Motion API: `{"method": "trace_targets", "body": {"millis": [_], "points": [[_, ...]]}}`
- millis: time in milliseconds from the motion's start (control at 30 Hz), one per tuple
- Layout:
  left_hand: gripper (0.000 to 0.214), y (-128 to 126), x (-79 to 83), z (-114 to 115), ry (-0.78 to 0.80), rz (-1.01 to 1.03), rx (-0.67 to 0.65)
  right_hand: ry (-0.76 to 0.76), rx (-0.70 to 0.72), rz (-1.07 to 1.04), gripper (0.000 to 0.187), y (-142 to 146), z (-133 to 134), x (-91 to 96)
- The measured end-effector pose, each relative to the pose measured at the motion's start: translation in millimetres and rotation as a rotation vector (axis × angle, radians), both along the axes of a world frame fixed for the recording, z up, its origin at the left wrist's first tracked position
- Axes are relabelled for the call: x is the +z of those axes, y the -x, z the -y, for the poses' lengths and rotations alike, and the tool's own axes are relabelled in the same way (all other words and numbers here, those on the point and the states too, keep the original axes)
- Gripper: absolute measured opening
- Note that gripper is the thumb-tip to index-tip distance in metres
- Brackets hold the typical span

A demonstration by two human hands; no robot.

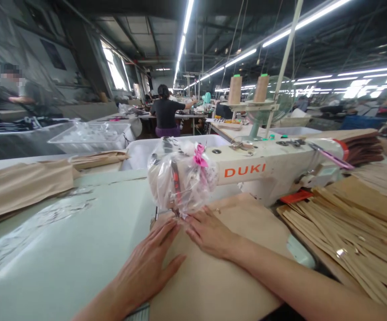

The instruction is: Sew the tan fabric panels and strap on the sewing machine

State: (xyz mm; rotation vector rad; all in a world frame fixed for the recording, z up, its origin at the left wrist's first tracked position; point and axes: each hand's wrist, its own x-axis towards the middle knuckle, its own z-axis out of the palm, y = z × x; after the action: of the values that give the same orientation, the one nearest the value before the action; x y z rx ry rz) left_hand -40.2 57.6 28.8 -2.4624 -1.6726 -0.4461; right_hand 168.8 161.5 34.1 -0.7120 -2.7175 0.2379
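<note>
A large tan fabric panel (pixel 213 285) lies on the bed of a white sewing machine (pixel 263 171) marked DUKI. My left hand (pixel 151 254) rests flat along the panel's left edge, fingers stretched toward the needle area and thumb apart. Just right of the needle, my right hand (pixel 210 234) presses on the same panel with its fingers extended. Clear plastic wrap (pixel 166 178), tied with a pink ribbon (pixel 200 156), covers the machine's head. The presser foot (pixel 177 213) shows partly between my fingertips; the needle point itself is hidden.
Folded tan fabric (pixel 29 187) lies on the pale green table (pixel 89 249) at left. Tan strips (pixel 334 232) are piled at right. Two thread cones (pixel 235 89) stand behind the machine near a fan (pixel 273 100). A white bin (pixel 89 136) sits beyond; a seated person (pixel 165 111) works further back.
</note>
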Motion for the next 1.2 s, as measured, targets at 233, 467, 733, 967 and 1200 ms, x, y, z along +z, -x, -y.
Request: {"method": "trace_targets", "body": {"millis": [233,467,733,967,1200], "points": [[0.066,0,3.2,-4,0.007,-0.047,-0.009,0.066,0.017,0.003,0.038,-3,-8,9.5],[0.067,1,-7.2,-4,-0.141,-0.083,-0.011,0.066,0.047,-0.032,0.037,-7,-12,5.7],[0.071,0,-0.4,-9,-0.186,-0.138,-0.064,0.111,0.019,-0.029,0.036,-5,-9,5.9],[0.069,-1,3.9,-10,-0.169,-0.162,-0.064,0.127,0.047,-0.014,0.037,-6,-11,9.3],[0.07,4,0.1,-13,-0.238,-0.187,-0.06,0.116,0.056,-0.036,0.041,-4,-14,9.5]]}}
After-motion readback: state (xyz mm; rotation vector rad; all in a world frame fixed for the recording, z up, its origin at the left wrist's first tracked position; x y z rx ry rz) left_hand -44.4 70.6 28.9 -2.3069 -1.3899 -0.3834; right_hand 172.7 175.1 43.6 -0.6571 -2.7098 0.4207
